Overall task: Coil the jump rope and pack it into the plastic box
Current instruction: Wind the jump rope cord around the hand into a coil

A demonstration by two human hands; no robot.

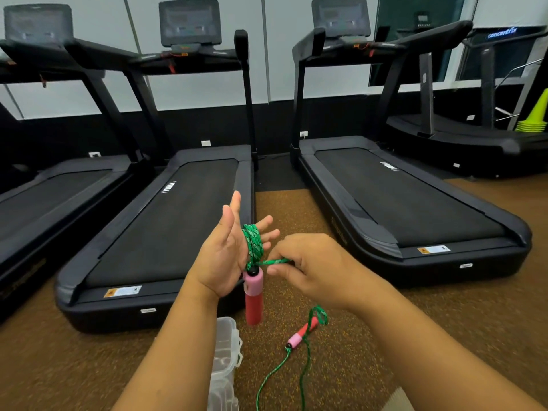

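Several turns of the green braided jump rope lie wound around the left hand, which is held up with the palm facing right and the fingers straight and spread. One pink and red foam handle hangs just below this hand, close to the wrist. The right hand is just beside the left one, to its right, and its curled fingers pinch a short stretch of the rope that runs across from the coil. The second pink and red foam handle lies on the brown speckled floor below the right hand, with loose rope trailing from it toward the person. The clear plastic box stands on the floor below the left forearm, near the hanging handle. Black treadmills stand beyond both hands, and a stack of yellow-green cones is far off to the right.
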